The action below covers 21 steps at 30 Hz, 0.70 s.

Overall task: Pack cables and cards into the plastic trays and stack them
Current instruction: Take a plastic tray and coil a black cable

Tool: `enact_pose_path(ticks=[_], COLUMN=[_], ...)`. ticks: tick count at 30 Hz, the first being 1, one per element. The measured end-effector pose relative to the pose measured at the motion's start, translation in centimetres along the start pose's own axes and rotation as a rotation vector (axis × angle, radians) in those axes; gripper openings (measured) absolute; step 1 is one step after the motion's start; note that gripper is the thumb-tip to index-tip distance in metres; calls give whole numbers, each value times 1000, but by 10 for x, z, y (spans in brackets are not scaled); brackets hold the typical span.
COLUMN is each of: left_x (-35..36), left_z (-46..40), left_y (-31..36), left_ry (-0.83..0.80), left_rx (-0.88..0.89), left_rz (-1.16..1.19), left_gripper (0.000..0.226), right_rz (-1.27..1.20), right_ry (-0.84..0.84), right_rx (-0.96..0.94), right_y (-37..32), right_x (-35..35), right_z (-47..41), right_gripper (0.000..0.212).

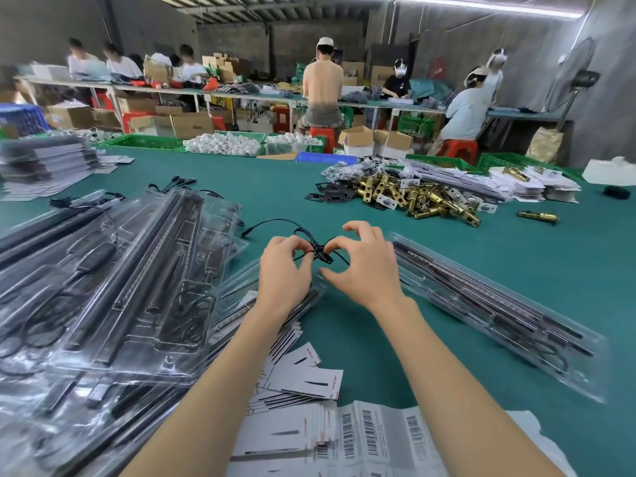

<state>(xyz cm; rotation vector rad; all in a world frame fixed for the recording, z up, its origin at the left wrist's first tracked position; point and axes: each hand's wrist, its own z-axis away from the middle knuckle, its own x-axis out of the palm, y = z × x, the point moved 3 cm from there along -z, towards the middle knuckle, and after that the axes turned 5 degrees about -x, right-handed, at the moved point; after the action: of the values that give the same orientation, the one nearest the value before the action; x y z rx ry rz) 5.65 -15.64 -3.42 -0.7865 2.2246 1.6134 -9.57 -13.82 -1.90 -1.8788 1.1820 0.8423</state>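
Observation:
A thin black cable (275,222) is bunched into small loops between my two hands above the green table. My left hand (284,270) pinches the bundle with curled fingers. My right hand (361,266) pinches the other side of the bundle between index finger and thumb. One plug end trails left over the table. A clear plastic tray (237,284) with a dark strip lies under my left wrist. Filled clear trays (130,287) are piled at my left, and another stack of trays (499,315) lies at my right. White cards (303,376) with barcodes are spread near the front edge.
A heap of brass latch parts (413,197) and small bags sits at the far right of the table (533,256). Stacks of grey card packs (44,163) stand at the far left. Green crates and several seated people fill the room behind.

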Motion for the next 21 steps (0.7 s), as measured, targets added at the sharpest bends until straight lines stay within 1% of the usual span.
enact_pose_path(ticks=[4,5,8,9,12,15,17,18,19,21], left_x=[-3,-4,-7,-6,-1,0,1,2,3,4], left_z=[1,1,1,1,2,1,1,1,1,0], left_y=[2,2,1,1,1,3,6,7,7,8], left_ry=[-3,12,65,68,54,18,-59,-111,-169,-271], left_rx=[-2,0,-3,-4,8,43,71,82,89,68], left_rz=[32,39,38,32,-1,-17,-2,-10,-30,-35], left_gripper=[6,6,12,11,2,3,5,4,3,7], right_rz=[5,8,43,63,67,-65,-217,-315,-409,-563], right_ry=[161,161,66,49,80,156,192,162,114,55], right_rx=[28,3,-129,-143,-143,-14,58,71,87,134], right_y=[-9,-10,-6,-1,12,16,15,15,14,12], right_x=[3,3,2,-1,-13,-14,-12,-11,-10,-9], right_z=[3,3,7,9,16,21,21,19,17,13], right_gripper=[10,10,12,13,13,13,9,4,4,10])
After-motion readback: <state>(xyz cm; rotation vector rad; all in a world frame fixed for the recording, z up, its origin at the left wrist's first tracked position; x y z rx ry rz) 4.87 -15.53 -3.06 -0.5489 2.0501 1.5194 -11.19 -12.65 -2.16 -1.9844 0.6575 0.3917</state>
